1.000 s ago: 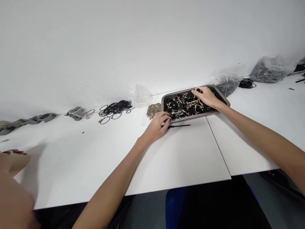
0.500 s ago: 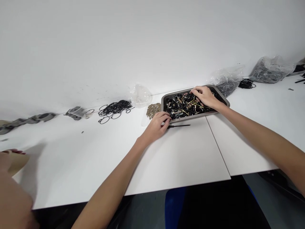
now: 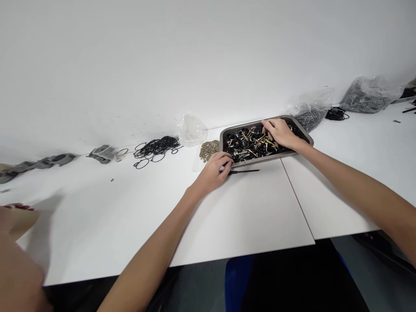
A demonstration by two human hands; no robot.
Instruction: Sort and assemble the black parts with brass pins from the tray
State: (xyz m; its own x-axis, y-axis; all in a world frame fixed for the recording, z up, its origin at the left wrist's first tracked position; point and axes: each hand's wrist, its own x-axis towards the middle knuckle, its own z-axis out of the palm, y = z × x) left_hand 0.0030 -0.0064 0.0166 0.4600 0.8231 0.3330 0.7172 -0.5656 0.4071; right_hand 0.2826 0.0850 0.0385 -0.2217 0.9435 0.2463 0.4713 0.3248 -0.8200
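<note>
Two hands at work: both belong to the person wearing the camera, and both are at the shallow grey metal tray (image 3: 308, 138), the landmark for every place below.
Tray: sits on the white counter (image 3: 247, 212) near the wall; heaped with small black and brass-coloured parts (image 3: 250, 145).
Right hand (image 3: 282, 132): inside the tray, at its far right end, palm down on the heap. Grip: fingers curled into the parts; whether they have closed on one I cannot tell.
Left hand (image 3: 212, 170): on the counter at the tray's near left corner. Grip: fingertips pinched shut on the end of a thin black rod-like tool (image 3: 245, 171), which lies flat just in front of the tray's near rim.
Change over the last second: right fingers have shifted slightly across the heap; left hand and tool unmoved. Reading: sorting through the parts continues, nothing lifted out.
Left of tray: small pile of brass-coloured bits (image 3: 209, 149), clear plastic bag (image 3: 191, 128), loose black rubber rings (image 3: 156, 149).
Right of tray: clear bags of dark grey parts (image 3: 308, 113).
Far left: blurred hand of another person (image 3: 14, 216).
</note>
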